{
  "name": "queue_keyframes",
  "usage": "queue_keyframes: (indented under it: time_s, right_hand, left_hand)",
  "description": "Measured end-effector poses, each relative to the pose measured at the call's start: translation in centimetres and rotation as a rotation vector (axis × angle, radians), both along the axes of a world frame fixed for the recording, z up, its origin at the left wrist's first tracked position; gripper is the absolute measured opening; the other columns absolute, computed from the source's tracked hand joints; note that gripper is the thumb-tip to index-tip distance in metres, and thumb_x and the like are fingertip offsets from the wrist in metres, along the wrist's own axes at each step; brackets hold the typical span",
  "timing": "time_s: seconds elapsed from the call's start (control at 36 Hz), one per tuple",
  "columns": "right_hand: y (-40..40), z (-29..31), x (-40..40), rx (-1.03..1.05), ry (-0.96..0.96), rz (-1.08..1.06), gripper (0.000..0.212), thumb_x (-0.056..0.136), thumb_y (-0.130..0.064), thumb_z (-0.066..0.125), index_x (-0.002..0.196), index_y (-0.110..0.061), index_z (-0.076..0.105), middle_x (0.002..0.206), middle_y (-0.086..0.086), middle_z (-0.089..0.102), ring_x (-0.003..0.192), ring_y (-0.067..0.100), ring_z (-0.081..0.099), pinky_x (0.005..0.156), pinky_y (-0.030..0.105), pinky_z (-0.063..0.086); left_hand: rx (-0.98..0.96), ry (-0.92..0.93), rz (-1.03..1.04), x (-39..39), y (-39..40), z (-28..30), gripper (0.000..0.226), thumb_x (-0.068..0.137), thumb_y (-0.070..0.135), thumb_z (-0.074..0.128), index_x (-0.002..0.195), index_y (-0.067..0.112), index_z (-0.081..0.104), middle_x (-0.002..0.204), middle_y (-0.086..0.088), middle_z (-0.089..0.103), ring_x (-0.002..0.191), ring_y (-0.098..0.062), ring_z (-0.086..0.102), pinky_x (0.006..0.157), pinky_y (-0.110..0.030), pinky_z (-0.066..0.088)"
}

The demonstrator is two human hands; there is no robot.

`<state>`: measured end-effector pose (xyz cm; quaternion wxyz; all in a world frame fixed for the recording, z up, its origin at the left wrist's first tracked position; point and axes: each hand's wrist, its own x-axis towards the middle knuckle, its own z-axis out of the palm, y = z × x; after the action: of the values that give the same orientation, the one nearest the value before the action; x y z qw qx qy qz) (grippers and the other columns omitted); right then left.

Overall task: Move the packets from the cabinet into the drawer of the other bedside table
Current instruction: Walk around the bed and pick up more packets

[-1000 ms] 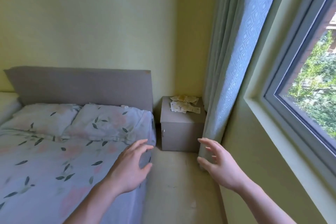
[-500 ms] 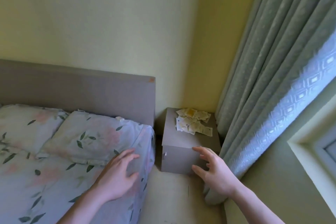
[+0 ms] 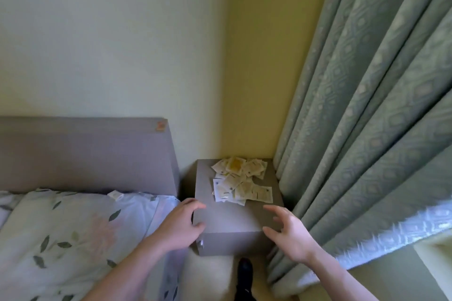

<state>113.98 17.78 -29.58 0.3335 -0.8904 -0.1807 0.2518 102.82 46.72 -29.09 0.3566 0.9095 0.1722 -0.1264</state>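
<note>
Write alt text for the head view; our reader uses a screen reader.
Two open hands, left hand and right hand, reach toward a grey bedside cabinet with a pile of packets on top, wedged between a bed and a green curtain.

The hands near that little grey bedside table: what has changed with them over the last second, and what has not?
Both hands have come forward to the bedside table. The left hand now reaches its near left corner, fingers curved over the top edge; the right hand hovers at the near right corner, fingers spread, holding nothing. The view has closed in too. The packets lie piled on top as before, untouched.
</note>
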Motion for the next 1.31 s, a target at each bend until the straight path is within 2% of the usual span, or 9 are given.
queue_keyframes:
  time_s: [0.19, 0.31, 0.42, 0.58, 0.64, 0.72, 0.89, 1.06, 1.31]
  right_hand:
    - [2.7, -4.7, 12.1, -0.008, 0.163, -0.047, 0.052, 0.095, -0.027, 0.068, 0.143, -0.027, 0.049, 0.128, -0.016, 0.045, 0.120, 0.000, 0.043, 0.102, 0.018, 0.039]
    - [3.9, -7.7, 18.1, -0.073, 0.236, -0.054, 0.047, 0.097, -0.021, 0.066, 0.141, -0.027, 0.050, 0.127, -0.016, 0.047, 0.125, 0.007, 0.049, 0.107, 0.024, 0.041]
    - [4.8, -11.7, 22.5, -0.155, 0.279, -0.051, 0.052, 0.095, -0.015, 0.063, 0.144, -0.024, 0.049, 0.139, -0.004, 0.053, 0.129, 0.017, 0.052, 0.104, 0.026, 0.044]
    - [6.2, -19.0, 27.6, -0.235, 0.300, -0.015, 0.051, 0.091, -0.022, 0.062, 0.141, -0.026, 0.051, 0.142, -0.007, 0.052, 0.128, 0.016, 0.054, 0.108, 0.033, 0.047]
    - [6.8, -20.7, 28.8, -0.243, 0.269, -0.009, 0.047, 0.092, -0.024, 0.062, 0.138, -0.029, 0.053, 0.139, -0.009, 0.052, 0.127, 0.014, 0.055, 0.107, 0.030, 0.047]
    - [7.7, -23.6, 30.6, -0.280, 0.233, -0.004, 0.047, 0.094, -0.020, 0.063, 0.139, -0.027, 0.051, 0.136, -0.008, 0.050, 0.125, 0.014, 0.053, 0.102, 0.023, 0.044]
    - [8.9, -29.8, 32.9, -0.347, 0.153, 0.042, 0.059, 0.091, -0.023, 0.069, 0.145, -0.023, 0.047, 0.142, -0.003, 0.049, 0.132, 0.018, 0.050, 0.109, 0.029, 0.042]
    - [9.6, -33.7, 33.7, -0.365, 0.101, 0.035, 0.065, 0.084, -0.025, 0.077, 0.143, -0.024, 0.050, 0.141, -0.004, 0.050, 0.130, 0.019, 0.051, 0.108, 0.031, 0.042]
    - [9.6, -37.2, 33.2, -0.446, 0.051, 0.004, 0.066, 0.075, -0.033, 0.086, 0.133, -0.027, 0.055, 0.128, -0.006, 0.054, 0.122, 0.020, 0.054, 0.099, 0.035, 0.046]
  left_hand:
    - [-0.092, 0.184, 0.134, 11.3, 0.8, -3.8, 0.040, 0.089, 0.030, 0.065, 0.129, 0.032, 0.058, 0.134, 0.009, 0.053, 0.124, -0.010, 0.053, 0.106, -0.027, 0.041]
    - [-0.179, 0.243, 0.256, 16.6, 0.9, -6.3, 0.033, 0.090, 0.030, 0.067, 0.121, 0.034, 0.057, 0.099, 0.006, 0.063, 0.072, -0.003, 0.059, 0.071, -0.015, 0.050]
    - [-0.221, 0.310, 0.406, 20.6, 1.7, -10.1, 0.039, 0.087, 0.027, 0.070, 0.123, 0.021, 0.057, 0.095, 0.006, 0.062, 0.070, -0.004, 0.060, 0.051, -0.006, 0.040]
    - [-0.208, 0.399, 0.476, 25.9, 3.5, -17.2, 0.064, 0.084, 0.039, 0.073, 0.139, 0.020, 0.046, 0.137, -0.002, 0.053, 0.078, 0.000, 0.054, 0.067, -0.018, 0.046]
    - [-0.168, 0.418, 0.469, 27.5, 4.0, -19.7, 0.070, 0.084, 0.045, 0.073, 0.142, 0.019, 0.044, 0.145, -0.002, 0.048, 0.097, -0.009, 0.058, 0.075, -0.019, 0.044]
    - [-0.114, 0.444, 0.493, 29.8, 4.6, -24.4, 0.081, 0.080, 0.056, 0.072, 0.146, 0.020, 0.042, 0.148, -0.001, 0.046, 0.130, -0.021, 0.052, 0.099, -0.029, 0.046]
    - [-0.029, 0.473, 0.628, 33.3, 4.3, -31.6, 0.097, 0.071, 0.071, 0.071, 0.145, 0.017, 0.039, 0.145, -0.004, 0.045, 0.132, -0.025, 0.049, 0.105, -0.037, 0.044]
    - [0.124, 0.437, 0.661, 34.7, 4.2, -36.2, 0.092, 0.065, 0.085, 0.063, 0.126, 0.017, 0.052, 0.127, -0.002, 0.058, 0.126, -0.025, 0.051, 0.095, -0.039, 0.042]
    - [-0.031, 0.231, 0.790, 33.8, 3.8, -39.1, 0.043, 0.072, 0.061, 0.079, 0.082, 0.028, 0.053, 0.068, 0.018, 0.056, 0.086, -0.024, 0.066, 0.091, -0.041, 0.048]
